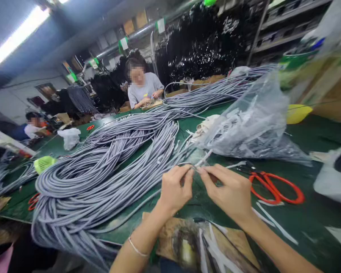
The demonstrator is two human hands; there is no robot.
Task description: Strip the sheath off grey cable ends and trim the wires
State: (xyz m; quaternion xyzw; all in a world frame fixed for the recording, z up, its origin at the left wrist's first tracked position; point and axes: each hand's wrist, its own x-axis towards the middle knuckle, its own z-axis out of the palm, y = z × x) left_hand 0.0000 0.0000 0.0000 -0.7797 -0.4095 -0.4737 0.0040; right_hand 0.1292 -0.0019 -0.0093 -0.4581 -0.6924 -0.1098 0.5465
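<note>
My left hand [174, 187] and my right hand [229, 189] meet over the green table [301, 220], both with fingertips pinched on one thin grey cable end [195, 165]. The cable runs from a large pile of grey cables [102, 167] spread across the table to my left. Red-handled scissors [275, 187] lie just right of my right hand. A clear plastic bag [252, 121] holding white strips sits just beyond my hands.
Two other people sit at the table: one across [143, 89], one at far left [31, 127]. Near them lie a crumpled white bag [69, 137], a green basket [44, 163] and a yellow bowl [298, 113]. Cardboard with white strips [204, 242] lies at the near edge.
</note>
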